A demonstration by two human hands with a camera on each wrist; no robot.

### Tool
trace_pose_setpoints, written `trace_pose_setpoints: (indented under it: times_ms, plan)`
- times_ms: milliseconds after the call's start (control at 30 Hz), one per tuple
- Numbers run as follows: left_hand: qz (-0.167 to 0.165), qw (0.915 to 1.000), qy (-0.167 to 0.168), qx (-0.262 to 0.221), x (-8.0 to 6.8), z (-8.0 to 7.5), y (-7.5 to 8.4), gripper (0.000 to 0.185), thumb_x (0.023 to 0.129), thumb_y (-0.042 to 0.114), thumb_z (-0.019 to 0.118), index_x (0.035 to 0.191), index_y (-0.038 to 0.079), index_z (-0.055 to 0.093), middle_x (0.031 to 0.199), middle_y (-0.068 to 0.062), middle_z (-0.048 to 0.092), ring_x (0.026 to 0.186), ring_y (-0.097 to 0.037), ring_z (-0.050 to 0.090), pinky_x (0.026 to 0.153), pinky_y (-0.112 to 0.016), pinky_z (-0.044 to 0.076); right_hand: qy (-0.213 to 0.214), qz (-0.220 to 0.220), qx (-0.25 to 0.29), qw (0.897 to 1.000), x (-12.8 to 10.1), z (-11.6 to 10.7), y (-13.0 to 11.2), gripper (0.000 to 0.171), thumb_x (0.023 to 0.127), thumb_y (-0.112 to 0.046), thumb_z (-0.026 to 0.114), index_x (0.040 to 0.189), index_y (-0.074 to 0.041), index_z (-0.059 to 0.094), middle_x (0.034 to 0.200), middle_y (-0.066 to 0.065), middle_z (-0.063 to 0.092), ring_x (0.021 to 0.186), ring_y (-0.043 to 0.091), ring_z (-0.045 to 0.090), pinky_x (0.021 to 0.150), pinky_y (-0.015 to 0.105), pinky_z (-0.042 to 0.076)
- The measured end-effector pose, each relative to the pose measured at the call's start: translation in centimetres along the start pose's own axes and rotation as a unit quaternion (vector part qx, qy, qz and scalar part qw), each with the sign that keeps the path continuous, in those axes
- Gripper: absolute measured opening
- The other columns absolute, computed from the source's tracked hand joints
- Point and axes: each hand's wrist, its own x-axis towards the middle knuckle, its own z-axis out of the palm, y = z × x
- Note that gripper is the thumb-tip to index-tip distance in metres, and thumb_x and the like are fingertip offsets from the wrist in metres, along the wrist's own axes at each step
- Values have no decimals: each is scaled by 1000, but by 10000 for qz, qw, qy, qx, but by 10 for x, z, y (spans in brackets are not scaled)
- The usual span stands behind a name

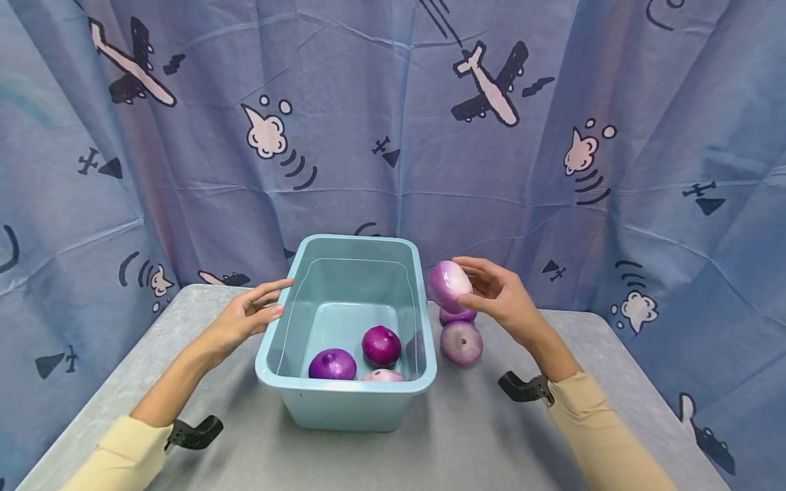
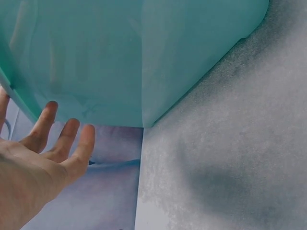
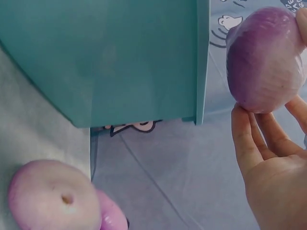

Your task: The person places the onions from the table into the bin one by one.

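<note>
A purple-and-white onion (image 1: 449, 285) is pinched between the thumb and fingers of my right hand (image 1: 500, 296), raised beside the right rim of a light blue plastic bin (image 1: 346, 409). In the right wrist view the held onion (image 3: 264, 60) shows up clear of the table. My left hand (image 1: 245, 314) is at the bin's left rim, its fingers loosely extended with the tips right at the edge. Inside the bin lie a purple onion (image 1: 332, 365), a dark magenta onion (image 1: 381, 346) and a pale onion (image 1: 383, 376), the last partly hidden by the front rim.
Right of the bin, a pale purple onion (image 1: 461, 343) sits on the grey table (image 1: 467, 436), with another purple onion (image 1: 457, 316) behind it, partly covered by the held one. A blue curtain (image 1: 344, 170) with airplane prints hangs behind the table. Each wrist wears a black band (image 1: 525, 387).
</note>
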Motion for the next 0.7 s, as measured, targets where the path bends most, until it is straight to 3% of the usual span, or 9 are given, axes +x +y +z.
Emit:
trace_pose_setpoints:
  times_ms: [100, 367, 700]
  plan:
    - [-5, 10000, 5, -5, 0, 0, 0, 55, 104, 19, 61, 155, 11, 42, 149, -22, 44, 122, -29, 57, 97, -45, 48, -52, 3, 61, 10000, 4, 5, -4, 59, 87, 6, 76, 142, -2, 56, 138, 15, 59, 120, 29, 60, 95, 34, 51]
    - [-23, 10000, 19, -17, 0, 1, 1, 56, 104, 19, 62, 155, 10, 42, 149, -23, 45, 122, -30, 57, 94, -41, 50, -226, 1, 160, 9996, 14, 17, -12, 59, 87, 2, 78, 142, -4, 57, 138, 15, 58, 120, 32, 59, 96, 38, 51]
    - [-43, 10000, 27, -15, -1, 1, 1, 56, 104, 19, 62, 155, 10, 42, 149, -22, 44, 121, -28, 58, 98, -48, 47, -640, -99, 345, 9973, 23, 31, -13, 60, 86, 0, 81, 141, -2, 57, 135, 17, 59, 118, 35, 59, 97, 41, 50]
